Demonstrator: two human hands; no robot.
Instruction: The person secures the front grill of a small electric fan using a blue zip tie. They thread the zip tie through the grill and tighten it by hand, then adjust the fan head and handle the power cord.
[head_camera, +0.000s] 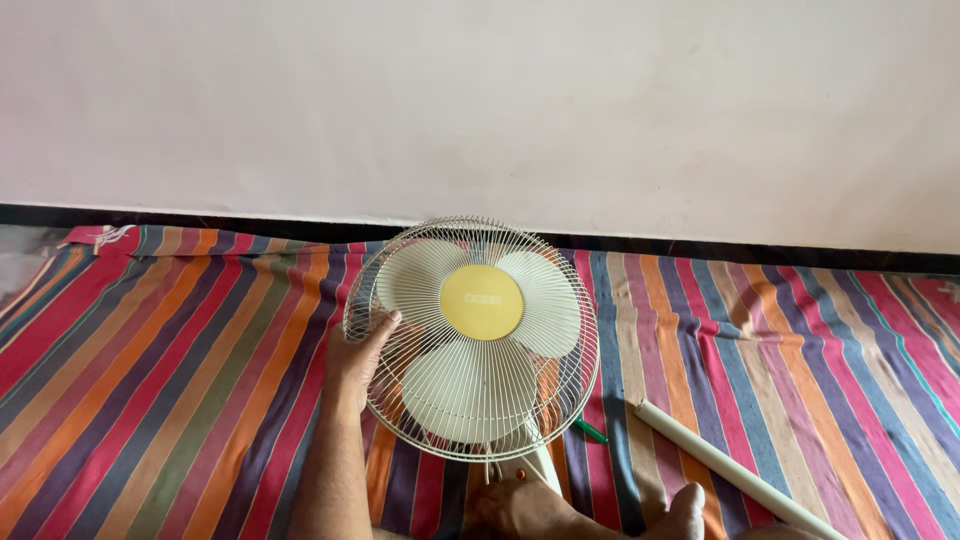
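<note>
A striped cloth (180, 380) in red, orange, blue and green covers the floor before me, running up to a pale wall (500, 90) with a dark skirting line. On it stands one cream table fan (472, 340), its round wire cage tilted back, three blades inside around a yellow hub (481, 301). My left hand (358, 352) grips the left rim of the cage, thumb up against the wires, fingers wrapped behind out of sight. My right hand (520, 503) rests low at the fan's base, fingers curled; how tightly, I cannot tell. One cream pipe (730, 470) lies slanting to the right, apart from the fan. One small green object (590, 432) lies just beside the cage.
</note>
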